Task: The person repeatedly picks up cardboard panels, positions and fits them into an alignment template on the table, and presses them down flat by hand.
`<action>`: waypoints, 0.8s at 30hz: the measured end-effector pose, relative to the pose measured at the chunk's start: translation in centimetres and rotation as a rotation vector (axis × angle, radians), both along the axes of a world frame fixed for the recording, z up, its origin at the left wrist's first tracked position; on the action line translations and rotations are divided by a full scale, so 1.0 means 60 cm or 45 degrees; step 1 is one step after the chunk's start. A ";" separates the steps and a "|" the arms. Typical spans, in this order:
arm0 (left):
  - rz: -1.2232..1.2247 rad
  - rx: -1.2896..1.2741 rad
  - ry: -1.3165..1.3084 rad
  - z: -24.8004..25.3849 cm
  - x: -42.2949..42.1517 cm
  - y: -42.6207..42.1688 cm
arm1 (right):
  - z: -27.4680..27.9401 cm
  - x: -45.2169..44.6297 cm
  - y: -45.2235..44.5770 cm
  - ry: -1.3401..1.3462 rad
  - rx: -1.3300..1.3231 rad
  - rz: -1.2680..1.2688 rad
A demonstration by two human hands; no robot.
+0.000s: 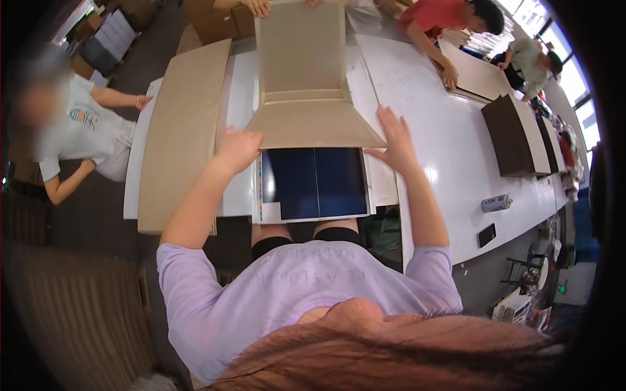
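Observation:
A beige cardboard piece (313, 124) with a flared near flap and a raised far panel lies in front of me. My left hand (240, 150) is closed at the flap's near left corner, its fingertips on the edge. At the near right corner my right hand (396, 142) has its fingers spread, with the thumb beside the corner. Under the flap, a dark blue sheet (316, 186) with a white border and a colour strip on its left shows at the table's near edge. A co-worker's hands (258, 7) touch the far end of the raised panel.
Large beige boards (186, 124) lie at left, beside a person in a white shirt (98, 130). On the white table (430, 163) at right are a spray can (497, 202), a phone (486, 235) and a dark brown box (512, 140). A person in red (443, 23) handles boards at the far right.

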State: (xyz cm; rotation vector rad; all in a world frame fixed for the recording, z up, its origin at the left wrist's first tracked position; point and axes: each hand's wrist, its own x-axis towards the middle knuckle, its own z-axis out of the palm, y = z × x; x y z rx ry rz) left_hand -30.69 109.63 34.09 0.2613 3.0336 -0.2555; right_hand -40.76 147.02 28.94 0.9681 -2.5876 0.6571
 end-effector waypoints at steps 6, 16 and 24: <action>-0.028 0.135 0.146 -0.077 0.063 0.011 | -0.056 0.170 -0.229 0.422 0.086 0.383; -0.156 0.146 0.295 -0.201 0.113 0.000 | -0.194 0.096 -0.011 -0.021 0.678 -0.007; -0.013 0.261 0.428 -0.260 0.150 0.006 | -0.185 0.124 0.087 -1.939 -0.846 -0.238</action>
